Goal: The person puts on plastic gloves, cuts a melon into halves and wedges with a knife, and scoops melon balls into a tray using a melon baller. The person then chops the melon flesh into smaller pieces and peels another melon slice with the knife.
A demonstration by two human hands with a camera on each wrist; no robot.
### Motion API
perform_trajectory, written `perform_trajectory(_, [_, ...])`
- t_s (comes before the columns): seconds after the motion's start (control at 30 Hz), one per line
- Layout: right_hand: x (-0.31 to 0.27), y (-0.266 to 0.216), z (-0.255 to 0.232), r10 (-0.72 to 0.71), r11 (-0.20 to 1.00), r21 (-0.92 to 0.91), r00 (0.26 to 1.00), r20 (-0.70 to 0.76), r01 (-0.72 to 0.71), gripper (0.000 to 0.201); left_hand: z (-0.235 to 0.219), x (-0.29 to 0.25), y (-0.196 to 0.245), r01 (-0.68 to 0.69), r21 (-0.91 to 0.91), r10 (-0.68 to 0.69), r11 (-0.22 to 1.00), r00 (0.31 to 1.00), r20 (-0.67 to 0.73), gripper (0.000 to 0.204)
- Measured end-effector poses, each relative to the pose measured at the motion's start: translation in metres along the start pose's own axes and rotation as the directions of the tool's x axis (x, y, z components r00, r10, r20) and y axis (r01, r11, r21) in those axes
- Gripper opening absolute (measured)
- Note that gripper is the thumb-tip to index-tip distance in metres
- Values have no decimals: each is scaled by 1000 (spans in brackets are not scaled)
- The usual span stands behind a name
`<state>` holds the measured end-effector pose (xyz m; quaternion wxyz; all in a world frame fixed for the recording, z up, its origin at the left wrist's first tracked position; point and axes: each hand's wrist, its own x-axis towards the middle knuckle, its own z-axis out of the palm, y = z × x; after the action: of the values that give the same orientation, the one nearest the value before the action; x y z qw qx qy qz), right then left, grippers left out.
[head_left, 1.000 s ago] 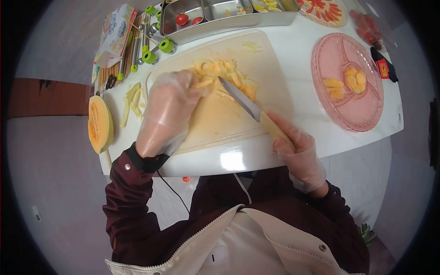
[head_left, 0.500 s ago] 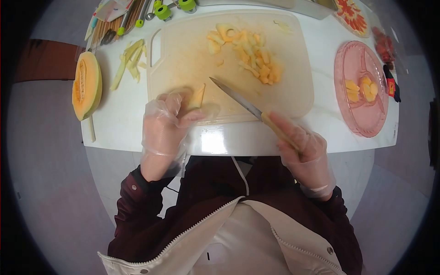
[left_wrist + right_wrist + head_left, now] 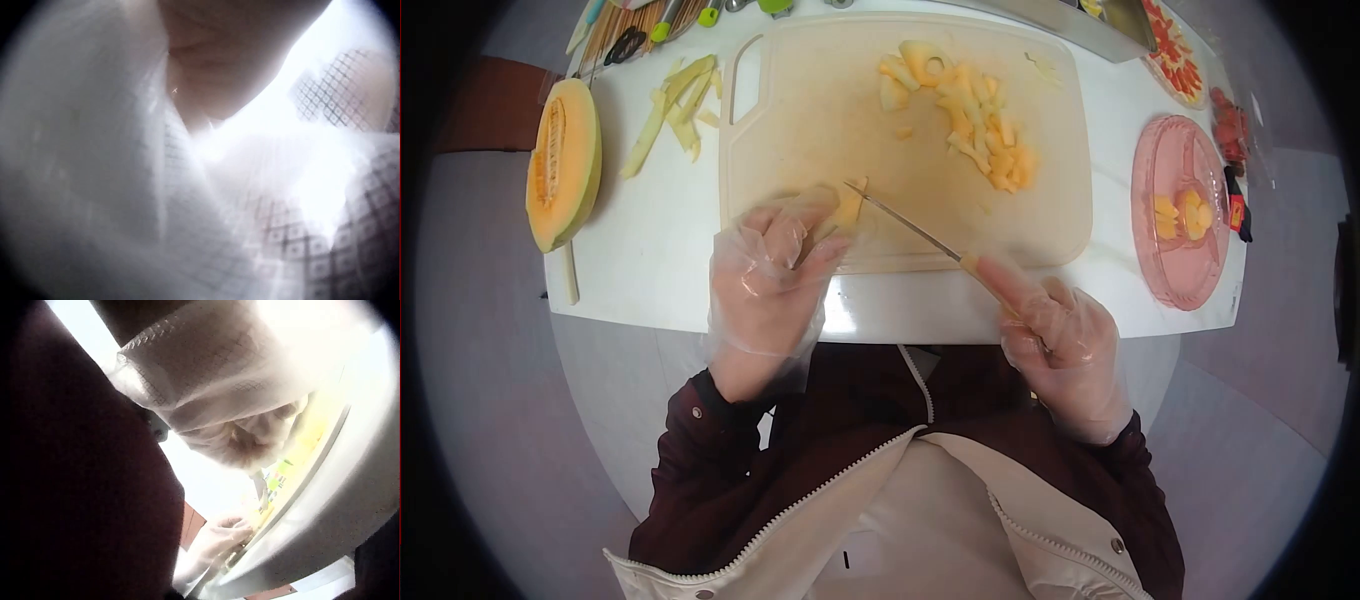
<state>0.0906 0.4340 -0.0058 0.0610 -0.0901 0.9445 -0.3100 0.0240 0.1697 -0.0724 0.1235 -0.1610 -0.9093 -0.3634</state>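
Note:
In the head view the gloved left hand (image 3: 770, 285) pinches a pale orange melon piece (image 3: 849, 208) over the cutting board's near left part. The gloved right hand (image 3: 1065, 350) grips the handle of a knife (image 3: 915, 228), its blade pointing up and left with the tip at the melon piece. Cut melon pieces (image 3: 970, 110) lie in a loose heap on the board (image 3: 820, 110). Glove plastic hides most of the left wrist view. Seen in the right wrist view, the right hand (image 3: 244, 437) holds the knife (image 3: 260, 489), with the left hand (image 3: 219, 540) beyond.
A halved melon (image 3: 563, 165) and rind strips (image 3: 668, 115) lie left of the board. To the right stands a pink divided plate (image 3: 1152, 250) with melon pieces, near a packet of red fruit (image 3: 1230, 125). A metal container (image 3: 1090, 28) is at the back.
The left hand has come back from the heap to the board's near edge with a melon piece. The knife tip has moved to that piece, and the head view has shifted.

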Motion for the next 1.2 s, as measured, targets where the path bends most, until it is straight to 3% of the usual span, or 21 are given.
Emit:
perform_trajectory(0.13, [4,-5,-5,32,995,-97,998,47,-27,55,6,0,-6,-53,-8,52,999,997,-54,32])
perform_trajectory(0.27, [4,3,-3,14,997,-82,999,47,-10,52,4,2,-5,-104,66,108,992,992,-65,33])
perform_trajectory(0.33, [8,9,-5,-134,990,-50,991,-22,133,24,4,2,-6,-106,9,106,994,993,-45,35])
perform_trajectory(0.43, [4,12,-5,-168,985,-47,985,-31,167,14,6,0,-9,-104,-10,103,995,993,-61,34])
perform_trajectory(0.67, [3,16,1,-207,978,-23,977,-54,206,18,7,0,-9,-104,-30,102,994,992,-68,32])
perform_trajectory(0.73, [2,12,-5,-72,996,-44,991,109,77,8,7,0,-7,-97,-32,94,995,993,-77,31])
perform_trajectory(0.87, [3,11,-3,-62,998,12,996,65,61,7,6,0,-6,-44,-72,41,996,998,-52,28])
perform_trajectory(0.93, [4,12,0,-149,986,65,987,-63,154,22,7,0,-6,-55,-78,50,995,997,-66,24])
perform_trajectory(1.07, [3,12,-2,-181,983,-24,983,8,181,23,6,-1,-5,-47,-45,44,998,996,-73,23])
perform_trajectory(1.13, [1,11,-1,-120,988,-89,992,47,124,25,5,-4,-6,6,21,-6,1000,1000,0,22])
perform_trajectory(1.2, [3,11,0,-133,990,-54,991,18,134,25,7,-2,-7,-16,-8,15,1000,999,-30,22])
